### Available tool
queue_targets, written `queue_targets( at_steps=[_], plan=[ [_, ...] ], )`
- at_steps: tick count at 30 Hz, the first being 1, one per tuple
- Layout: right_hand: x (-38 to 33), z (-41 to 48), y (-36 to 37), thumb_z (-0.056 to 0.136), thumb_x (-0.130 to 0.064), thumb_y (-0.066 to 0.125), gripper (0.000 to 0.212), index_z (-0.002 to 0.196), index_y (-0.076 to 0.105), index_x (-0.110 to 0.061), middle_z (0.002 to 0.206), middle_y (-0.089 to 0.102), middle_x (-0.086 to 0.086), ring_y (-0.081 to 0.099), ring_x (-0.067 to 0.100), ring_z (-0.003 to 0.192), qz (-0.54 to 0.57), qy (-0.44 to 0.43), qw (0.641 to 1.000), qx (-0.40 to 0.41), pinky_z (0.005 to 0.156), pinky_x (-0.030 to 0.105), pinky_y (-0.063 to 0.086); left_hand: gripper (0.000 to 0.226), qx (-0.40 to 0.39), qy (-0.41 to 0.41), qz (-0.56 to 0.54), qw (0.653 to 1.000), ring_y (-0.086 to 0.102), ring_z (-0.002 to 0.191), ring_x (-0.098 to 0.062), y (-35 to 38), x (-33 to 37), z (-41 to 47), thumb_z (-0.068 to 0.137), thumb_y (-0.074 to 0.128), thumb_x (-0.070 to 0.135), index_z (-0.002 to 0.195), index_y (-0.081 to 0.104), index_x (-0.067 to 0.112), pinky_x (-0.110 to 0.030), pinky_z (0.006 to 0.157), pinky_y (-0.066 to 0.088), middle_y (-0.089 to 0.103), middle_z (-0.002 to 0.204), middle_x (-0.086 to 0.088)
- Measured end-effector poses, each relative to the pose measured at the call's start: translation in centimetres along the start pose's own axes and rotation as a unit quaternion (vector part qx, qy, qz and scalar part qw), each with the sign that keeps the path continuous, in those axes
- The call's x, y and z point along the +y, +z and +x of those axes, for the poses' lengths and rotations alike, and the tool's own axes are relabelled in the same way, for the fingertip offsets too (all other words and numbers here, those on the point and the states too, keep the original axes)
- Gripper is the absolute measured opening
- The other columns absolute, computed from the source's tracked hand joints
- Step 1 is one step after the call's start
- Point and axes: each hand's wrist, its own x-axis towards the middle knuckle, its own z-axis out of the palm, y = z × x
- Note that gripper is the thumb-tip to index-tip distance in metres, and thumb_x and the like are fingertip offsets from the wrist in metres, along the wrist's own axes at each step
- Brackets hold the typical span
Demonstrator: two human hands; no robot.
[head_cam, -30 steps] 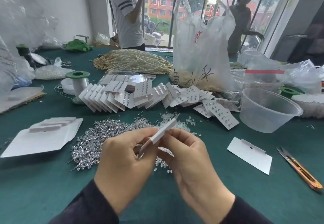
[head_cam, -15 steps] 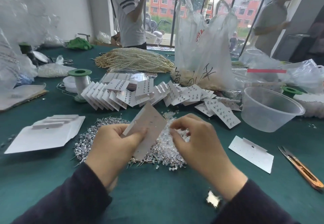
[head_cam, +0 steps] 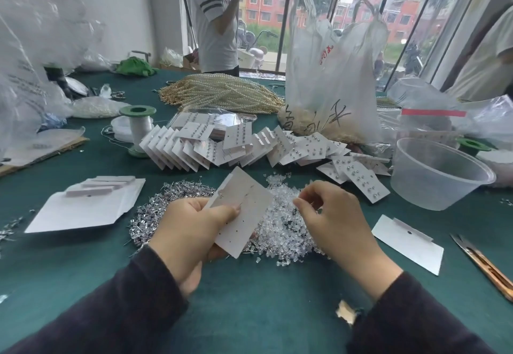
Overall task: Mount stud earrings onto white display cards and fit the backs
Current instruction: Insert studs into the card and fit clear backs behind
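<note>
My left hand [head_cam: 191, 231] grips a white display card [head_cam: 244, 212] by its left edge, tilted, its punched face toward me; a stud post or two show near its top. My right hand [head_cam: 333, 220] hovers over the heap of clear earring backs [head_cam: 283, 229], its fingertips curled together in a pinch; what they hold is too small to see. A heap of silver stud earrings [head_cam: 155, 215] lies behind the left hand on the green table [head_cam: 263, 298].
Filled cards [head_cam: 249, 145] lie fanned in a row behind the heaps. Blank cards [head_cam: 86, 204] sit at the left, one blank card [head_cam: 408, 242] and snips [head_cam: 483, 265] at the right. A clear plastic tub [head_cam: 438, 173], a plastic bag [head_cam: 327, 76] and pearl strands [head_cam: 222, 93] stand farther back.
The card has turned from edge-on to face-on and stays in my left hand. My right hand has let go of it and moved right and down over the clear backs.
</note>
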Motion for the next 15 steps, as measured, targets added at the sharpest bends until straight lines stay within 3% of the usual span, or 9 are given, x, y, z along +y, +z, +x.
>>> queue_targets(
  at_steps=[5, 10, 15],
  plan=[
    [0.0, -0.2, -0.1, 0.082, -0.018, 0.066, 0.014, 0.069, 0.061, -0.021, 0.057, 0.058, -0.01, 0.052, -0.002, 0.056, 0.075, 0.039, 0.996, 0.008, 0.053, 0.007, 0.037, 0.007, -0.004, 0.009, -0.004, 1.0, 0.067, 0.049, -0.021, 0.1, -0.2, -0.1, 0.08, 0.061, -0.001, 0.087, 0.062, -0.001, -0.023, 0.038, 0.048, 0.071, 0.063, -0.011],
    [-0.3, -0.5, -0.2, 0.08, -0.018, 0.069, 0.012, 0.069, 0.067, -0.021, 0.061, 0.063, -0.011, 0.055, 0.0, 0.06, 0.093, 0.045, 0.994, 0.023, 0.054, 0.006, 0.038, 0.003, 0.004, 0.026, 0.015, 1.0, 0.066, 0.049, -0.022, 0.2, -0.4, -0.1, 0.08, 0.062, -0.001, 0.082, 0.063, 0.001, -0.026, 0.04, 0.051, 0.071, 0.066, -0.014],
    [-1.6, -1.1, -0.9, 0.081, -0.011, 0.067, 0.014, 0.069, 0.066, -0.018, 0.059, 0.066, -0.003, 0.062, 0.007, 0.053, 0.219, 0.055, 0.974, -0.002, 0.054, 0.019, 0.05, 0.011, 0.034, 0.075, 0.045, 0.996, 0.065, 0.054, -0.025, 0.5, -0.8, 0.0, 0.079, 0.064, -0.001, 0.072, 0.063, 0.007, -0.03, 0.048, 0.053, 0.07, 0.063, -0.01]
  ],
)
